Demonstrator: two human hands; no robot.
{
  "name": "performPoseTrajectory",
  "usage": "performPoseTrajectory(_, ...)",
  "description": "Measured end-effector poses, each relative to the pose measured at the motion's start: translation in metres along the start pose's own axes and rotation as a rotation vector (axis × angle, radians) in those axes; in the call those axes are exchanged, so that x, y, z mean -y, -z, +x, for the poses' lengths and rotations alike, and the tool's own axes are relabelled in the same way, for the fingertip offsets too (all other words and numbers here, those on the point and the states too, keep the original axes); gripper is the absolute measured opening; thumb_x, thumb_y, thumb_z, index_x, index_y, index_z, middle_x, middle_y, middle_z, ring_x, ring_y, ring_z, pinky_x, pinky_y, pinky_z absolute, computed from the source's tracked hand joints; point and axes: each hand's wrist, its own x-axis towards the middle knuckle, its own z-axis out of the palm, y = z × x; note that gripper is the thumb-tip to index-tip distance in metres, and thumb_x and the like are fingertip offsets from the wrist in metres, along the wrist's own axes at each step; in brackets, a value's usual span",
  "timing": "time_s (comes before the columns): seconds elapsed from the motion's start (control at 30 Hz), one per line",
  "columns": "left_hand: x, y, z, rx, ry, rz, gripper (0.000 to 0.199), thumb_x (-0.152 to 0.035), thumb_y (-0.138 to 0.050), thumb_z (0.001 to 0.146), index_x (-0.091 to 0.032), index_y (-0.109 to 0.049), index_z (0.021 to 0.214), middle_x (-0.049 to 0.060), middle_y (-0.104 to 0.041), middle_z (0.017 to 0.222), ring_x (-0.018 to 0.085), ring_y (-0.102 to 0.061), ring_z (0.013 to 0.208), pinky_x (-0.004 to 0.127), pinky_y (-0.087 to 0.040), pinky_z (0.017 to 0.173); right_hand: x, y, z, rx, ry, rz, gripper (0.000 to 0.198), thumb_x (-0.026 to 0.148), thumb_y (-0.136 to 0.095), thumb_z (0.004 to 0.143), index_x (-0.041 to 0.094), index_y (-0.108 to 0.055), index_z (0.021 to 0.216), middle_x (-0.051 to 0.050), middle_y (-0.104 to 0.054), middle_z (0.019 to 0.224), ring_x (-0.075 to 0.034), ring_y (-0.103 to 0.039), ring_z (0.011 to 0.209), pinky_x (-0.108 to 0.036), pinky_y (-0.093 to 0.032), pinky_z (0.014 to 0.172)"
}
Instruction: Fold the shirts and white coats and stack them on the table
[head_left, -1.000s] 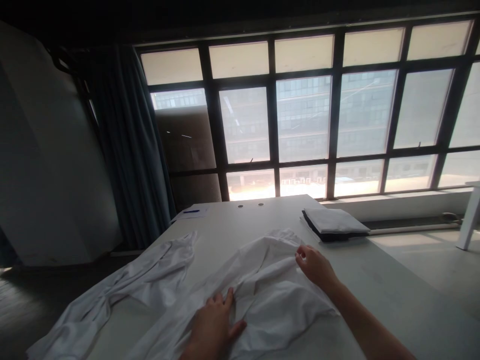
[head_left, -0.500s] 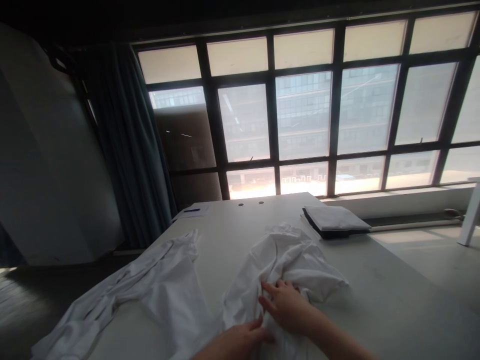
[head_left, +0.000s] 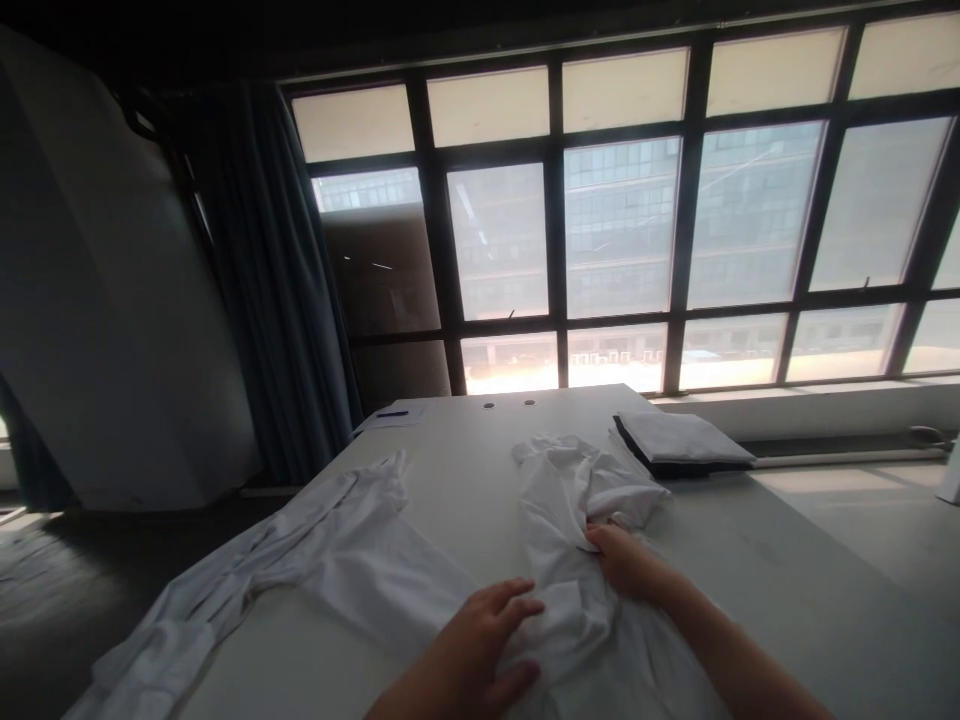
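White cloth lies across the near half of one white table (head_left: 465, 480) in two parts: a crumpled right bunch (head_left: 551, 520), puckered at its far end, and a smoother left stretch (head_left: 375, 560) creased along its left side; whether they join cannot be told. Two hands work at the bunch: the right hand (head_left: 630, 568) has its fingers closed on a fold, while the left hand (head_left: 491, 645) spreads its fingers at the bunch's left side, gripping nothing. Far right sits one folded pile (head_left: 682, 442), white over black; far left, one pen (head_left: 392, 414) on paper (head_left: 410, 417).
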Motion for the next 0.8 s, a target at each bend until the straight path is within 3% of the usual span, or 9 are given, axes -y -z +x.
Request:
performPoseTrajectory(0.1, 0.02, 0.004, 0.0, 0.034, 0.134, -0.035, 0.065, -0.046, -0.066, 0.09, -0.04, -0.041, 0.15, 0.003, -0.034, 0.163, 0.029, -0.039, 0.145, 0.045, -0.036, 0.119, -0.003, 0.001, 0.001, 0.083, 0.065, -0.039, 0.034, 0.001, -0.047, 0.061, 0.018, -0.071, 0.079, -0.007, -0.074, 0.1, -0.021, -0.063, 0.099, -0.034, -0.039, 0.098)
performPoseTrajectory(0.27, 0.047, -0.023, 0.005, 0.151, 0.095, 0.025, 0.079, -0.054, -0.073, 0.082, -0.044, -0.037, 0.152, 0.001, -0.03, 0.164, 0.035, -0.026, 0.15, 0.059, -0.021, 0.122, 0.014, -0.002, -0.005, 0.133, 0.151, -0.051, 0.036, 0.003, -0.049, 0.063, 0.02, -0.071, 0.086, -0.006, -0.071, 0.108, -0.022, -0.06, 0.111, -0.037, -0.03, 0.11)
performPoseTrajectory(0.4, 0.048, -0.038, 0.006, 0.079, 0.089, 0.083, 0.07, -0.052, -0.071, 0.085, -0.046, -0.041, 0.148, -0.002, -0.037, 0.161, 0.033, -0.029, 0.149, 0.059, -0.021, 0.122, 0.035, 0.004, -0.013, 0.114, 0.115, -0.102, 0.043, 0.011, -0.053, 0.072, 0.019, -0.068, 0.112, -0.014, -0.064, 0.128, -0.033, -0.055, 0.121, -0.049, -0.034, 0.108)
performPoseTrajectory(0.53, 0.045, -0.047, 0.006, 0.015, 0.114, 0.093, 0.059, -0.056, -0.064, 0.089, -0.041, -0.047, 0.144, 0.001, -0.041, 0.159, 0.034, -0.031, 0.148, 0.063, -0.021, 0.12, 0.065, 0.024, -0.023, 0.04, 0.012, -0.131, 0.036, 0.022, -0.053, 0.084, 0.018, -0.064, 0.118, -0.018, -0.058, 0.135, -0.037, -0.055, 0.121, -0.048, -0.045, 0.097)
performPoseTrajectory(0.67, 0.054, -0.043, 0.009, -0.054, 0.108, -0.022, 0.04, -0.059, -0.043, 0.099, -0.033, -0.067, 0.118, 0.003, -0.056, 0.146, 0.03, -0.044, 0.141, 0.055, -0.028, 0.119, 0.093, 0.031, -0.039, 0.059, 0.054, 0.061, 0.052, 0.049, -0.049, 0.095, 0.023, -0.054, 0.139, -0.015, -0.056, 0.141, -0.032, -0.055, 0.126, -0.041, -0.044, 0.103)
performPoseTrajectory(0.73, 0.066, -0.037, 0.009, -0.137, 0.135, -0.094, 0.051, -0.052, -0.027, 0.104, -0.029, -0.072, 0.098, 0.005, -0.065, 0.136, 0.025, -0.053, 0.132, 0.046, -0.036, 0.114, 0.096, 0.023, -0.045, 0.198, 0.086, 0.101, 0.066, 0.063, -0.058, 0.087, 0.026, -0.052, 0.142, -0.015, -0.048, 0.15, -0.037, -0.048, 0.135, -0.046, -0.042, 0.107)
performPoseTrajectory(0.8, 0.082, -0.029, 0.007, -0.217, 0.187, -0.116, 0.051, -0.048, -0.028, 0.105, -0.026, -0.07, 0.084, 0.006, -0.068, 0.129, 0.023, -0.059, 0.123, 0.039, -0.042, 0.108, 0.091, 0.01, -0.046, 0.33, 0.094, 0.063, 0.077, 0.065, -0.072, 0.073, 0.028, -0.056, 0.139, -0.014, -0.036, 0.16, -0.045, -0.035, 0.142, -0.055, -0.039, 0.109)
